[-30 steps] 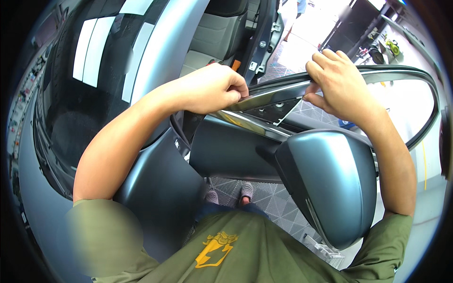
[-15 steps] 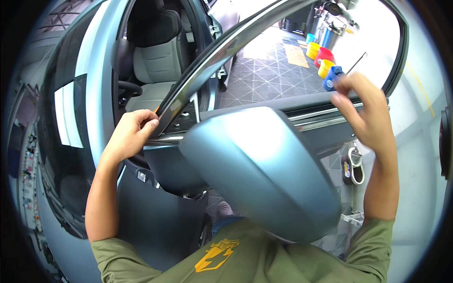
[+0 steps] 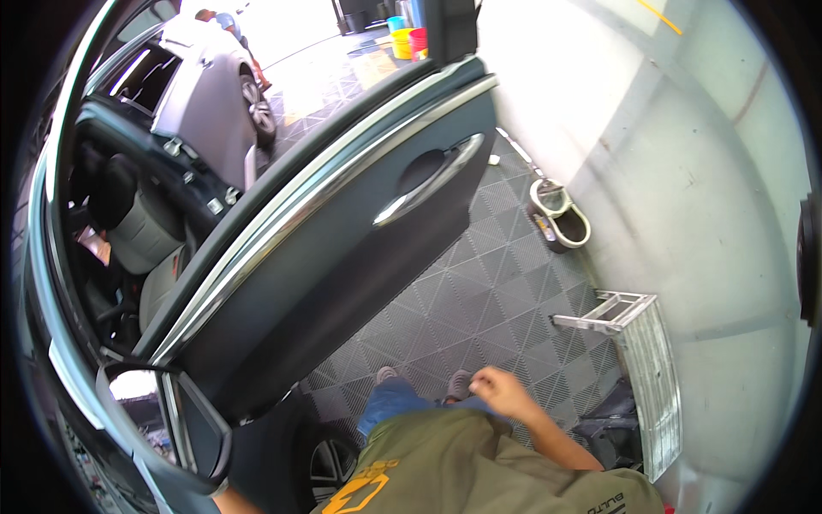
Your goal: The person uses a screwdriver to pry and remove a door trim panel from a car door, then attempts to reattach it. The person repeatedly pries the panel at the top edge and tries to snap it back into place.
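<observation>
My right hand [image 3: 503, 392] is over my legs, above the floor. Its fingers are curled closed; whatever is in them, if anything, is hidden. My left hand is out of sight behind the side mirror [image 3: 202, 424]; only a strip of my left forearm [image 3: 229, 500] shows below the mirror housing. The mirror sits at the front corner of the open car door [image 3: 342, 248], its glass turned toward me. The door is dark, with a chrome strip [image 3: 282, 210] along the window line and a chrome handle [image 3: 428, 182].
A front wheel [image 3: 332, 467] is below the door. Along the right wall are a folding metal step platform [image 3: 655, 385] and a two-ring bucket holder [image 3: 558, 214]. Behind the door are a grey car [image 3: 210, 103], a person [image 3: 224, 21], and yellow [image 3: 402, 43] and red buckets [image 3: 417, 41].
My view has swung round to the door's outer side. My left hand, earlier pinching at the window frame's lower corner, is now behind the mirror. My right hand has dropped from the window area.
</observation>
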Available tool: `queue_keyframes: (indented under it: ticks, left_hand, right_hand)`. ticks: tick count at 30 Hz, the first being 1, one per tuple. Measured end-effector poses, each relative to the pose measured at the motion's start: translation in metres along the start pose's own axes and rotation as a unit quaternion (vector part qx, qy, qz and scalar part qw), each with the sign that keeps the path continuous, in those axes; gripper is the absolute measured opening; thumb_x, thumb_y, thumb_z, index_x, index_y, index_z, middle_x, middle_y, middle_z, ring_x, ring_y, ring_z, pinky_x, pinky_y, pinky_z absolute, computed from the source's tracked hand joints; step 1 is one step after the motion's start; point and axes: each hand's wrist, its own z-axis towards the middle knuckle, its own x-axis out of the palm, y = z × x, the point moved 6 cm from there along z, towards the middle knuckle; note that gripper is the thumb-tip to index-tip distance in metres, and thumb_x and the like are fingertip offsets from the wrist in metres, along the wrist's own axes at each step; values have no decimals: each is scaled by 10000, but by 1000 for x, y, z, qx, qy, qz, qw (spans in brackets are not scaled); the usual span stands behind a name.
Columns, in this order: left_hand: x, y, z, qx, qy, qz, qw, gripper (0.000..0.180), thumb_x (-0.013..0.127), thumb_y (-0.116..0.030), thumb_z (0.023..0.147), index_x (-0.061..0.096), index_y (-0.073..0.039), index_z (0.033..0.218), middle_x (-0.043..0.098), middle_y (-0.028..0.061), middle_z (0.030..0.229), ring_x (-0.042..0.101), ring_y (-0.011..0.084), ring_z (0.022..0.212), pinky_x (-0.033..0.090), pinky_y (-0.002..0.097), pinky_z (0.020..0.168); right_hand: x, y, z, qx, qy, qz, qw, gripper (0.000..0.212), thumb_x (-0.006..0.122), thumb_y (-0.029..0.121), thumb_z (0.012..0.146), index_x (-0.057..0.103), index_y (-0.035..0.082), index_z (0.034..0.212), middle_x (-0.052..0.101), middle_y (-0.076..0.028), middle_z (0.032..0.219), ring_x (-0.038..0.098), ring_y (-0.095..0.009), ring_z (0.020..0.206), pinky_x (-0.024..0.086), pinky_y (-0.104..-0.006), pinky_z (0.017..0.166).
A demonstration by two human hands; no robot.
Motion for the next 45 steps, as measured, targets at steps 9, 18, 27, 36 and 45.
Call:
queue_keyframes:
  ticks: [9,18,27,36,45]
  left_hand:
    - [131,72,-382,-364,537,146,747,201,504,-151,911,659,-24,904,623,133,718,635,256,599,519,372,497]
    - [365,-126,-612,-326,706,250,577,378,640,-367,950,664,3,875,660,115,791,628,213,590,544,347,527]
    - [425,-198,-716,-410,644,254,593,351,558,-377,984,603,-62,838,590,84,712,585,193,545,532,331,523]
    - [440,-330,-859,-553,547,118,617,298,583,-291,971,630,-13,1066,637,97,825,638,213,640,564,368,573]
    - [495,-346,-986,-532,545,281,584,312,634,-285,938,730,5,1002,723,161,967,708,275,839,558,413,719]
  right_hand:
    - [-133,43,131,-129,45,-63,989,323,601,254,962,613,-2,1159,645,-163,1032,639,-325,969,510,-414,852]
    - [-295,13,238,-83,25,-139,986,322,643,247,925,638,4,1136,642,-178,1026,642,-344,970,511,-420,854]
    - [-400,-79,402,-66,133,-219,964,393,624,352,926,654,30,1149,655,-201,1113,636,-360,1036,499,-446,909]
    - [-551,65,641,-209,222,-269,914,354,636,276,915,662,-15,1115,678,-190,965,650,-340,927,512,-424,826]
    - [-398,180,828,-288,388,-187,855,384,631,275,927,644,-13,1179,673,-216,1118,639,-372,1060,503,-422,930]
